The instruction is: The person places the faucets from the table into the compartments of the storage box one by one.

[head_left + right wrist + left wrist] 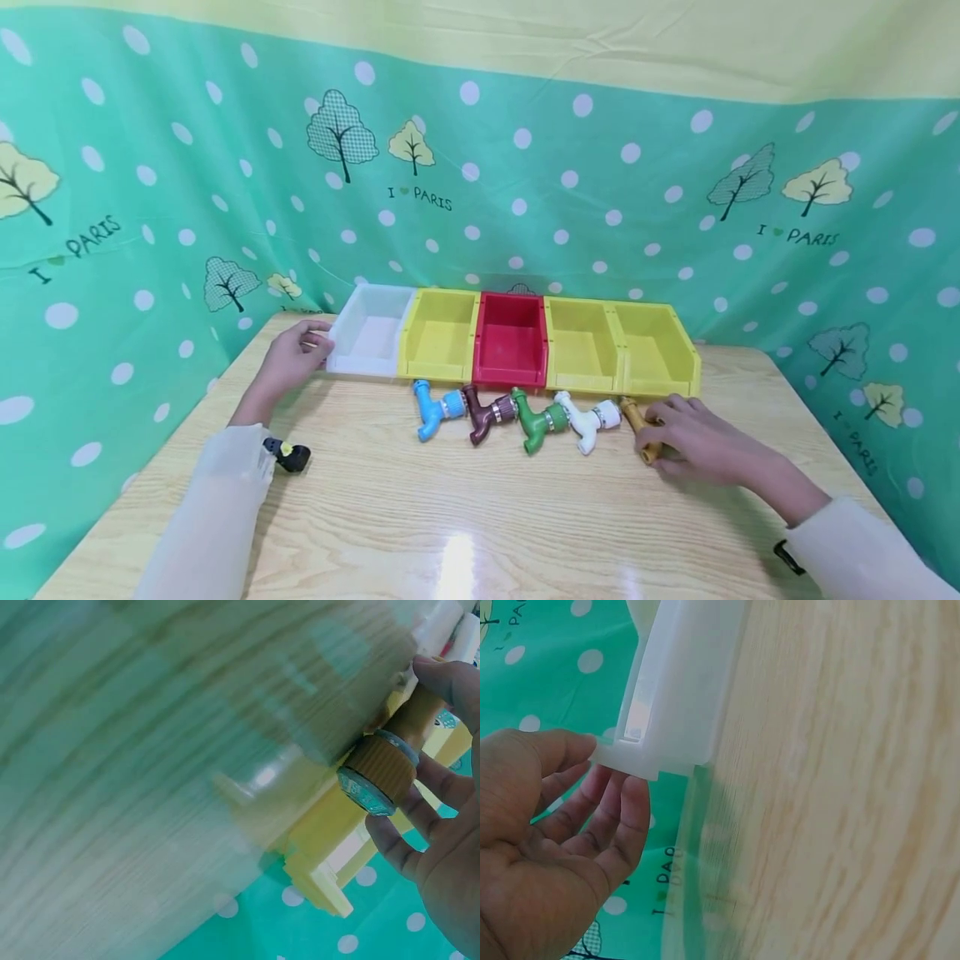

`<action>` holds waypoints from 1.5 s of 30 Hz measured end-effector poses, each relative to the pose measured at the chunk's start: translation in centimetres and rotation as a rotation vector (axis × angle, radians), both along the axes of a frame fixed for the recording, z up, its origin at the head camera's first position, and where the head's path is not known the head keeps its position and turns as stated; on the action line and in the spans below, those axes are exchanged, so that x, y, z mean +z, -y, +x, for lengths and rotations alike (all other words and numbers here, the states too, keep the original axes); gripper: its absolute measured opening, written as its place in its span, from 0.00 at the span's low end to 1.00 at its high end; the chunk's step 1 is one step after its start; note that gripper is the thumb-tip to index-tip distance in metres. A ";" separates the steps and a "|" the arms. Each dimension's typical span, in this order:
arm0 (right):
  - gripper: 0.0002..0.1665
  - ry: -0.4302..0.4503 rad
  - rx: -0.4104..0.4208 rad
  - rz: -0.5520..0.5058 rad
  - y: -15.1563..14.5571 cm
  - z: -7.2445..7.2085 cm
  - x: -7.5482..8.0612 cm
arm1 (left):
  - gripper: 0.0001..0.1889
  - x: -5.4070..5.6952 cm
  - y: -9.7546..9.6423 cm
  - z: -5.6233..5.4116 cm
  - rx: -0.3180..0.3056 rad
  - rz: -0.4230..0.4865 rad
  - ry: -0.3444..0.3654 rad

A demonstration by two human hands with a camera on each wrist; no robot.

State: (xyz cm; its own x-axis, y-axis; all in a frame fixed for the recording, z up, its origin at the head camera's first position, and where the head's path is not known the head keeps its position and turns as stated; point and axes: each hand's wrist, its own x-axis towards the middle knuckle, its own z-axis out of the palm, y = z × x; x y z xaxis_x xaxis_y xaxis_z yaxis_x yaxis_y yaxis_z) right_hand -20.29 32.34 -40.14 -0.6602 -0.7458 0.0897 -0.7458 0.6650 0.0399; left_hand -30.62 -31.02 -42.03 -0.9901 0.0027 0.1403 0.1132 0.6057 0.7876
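My left hand [295,354] pinches the left edge of the white bin [365,364]; in the left wrist view the thumb and curled fingers [634,810] meet at the bin's corner. At the right end of a row of plastic taps, my right hand [701,437] holds a golden-brown tap [632,412]. The right wrist view shows the thumb and fingers around this tap's body, its ribbed end [379,766] sticking out. To its left on the table lie a white tap [585,421], a green tap [534,423], a maroon tap [483,414] and a blue tap [431,410].
Right of the white bin, a yellow bin [435,367], a red bin [510,371] and two more yellow bins [585,382] stand joined in a row behind the taps. A green dotted cloth [525,192] hangs around the wooden table [375,508].
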 end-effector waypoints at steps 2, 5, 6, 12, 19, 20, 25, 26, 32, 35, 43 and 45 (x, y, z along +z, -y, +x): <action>0.17 0.010 -0.002 -0.009 -0.2 0.2 0.3 | 0.22 0.0 0.0 0.0 0.001 0.005 -0.002; 0.15 0.037 -0.001 -0.014 -0.4 0.5 0.6 | 0.22 0.0 -0.1 0.0 -0.004 0.014 -0.005; 0.14 0.048 -0.002 -0.014 -0.5 0.5 0.7 | 0.22 0.0 -0.1 0.0 -0.005 0.016 -0.004; 0.14 0.073 -0.024 0.011 -0.5 0.9 0.9 | 0.22 -0.2 0.0 0.1 0.001 0.012 0.009; 0.13 0.077 -0.070 0.037 0.3 1.5 2.0 | 0.22 -0.2 0.1 0.1 -0.008 0.016 0.003; 0.13 0.064 -0.068 0.036 0.4 1.6 2.2 | 0.22 -0.1 0.1 0.1 -0.009 0.015 0.004; 0.15 -0.048 -0.053 0.035 0.5 1.1 3.6 | 0.22 -0.1 0.1 0.1 -0.013 0.008 0.003; 0.15 -0.067 -0.051 0.036 0.5 0.9 3.9 | 0.22 -0.1 0.1 0.1 -0.014 0.008 0.003; 0.13 -0.111 -0.084 0.031 0.2 -1.3 5.3 | 0.22 -0.3 0.1 0.1 -0.006 0.026 0.017; 0.12 -0.099 -0.116 0.021 -0.2 -2.4 5.8 | 0.22 -0.3 0.1 0.0 -0.003 0.031 0.016; 0.10 -0.057 -0.185 0.000 -0.5 -5.7 5.8 | 0.22 -0.3 0.1 0.0 0.000 0.034 0.010; 0.09 -0.045 -0.191 -0.004 -0.4 -6.6 5.6 | 0.22 -0.4 0.1 0.0 0.001 0.035 0.011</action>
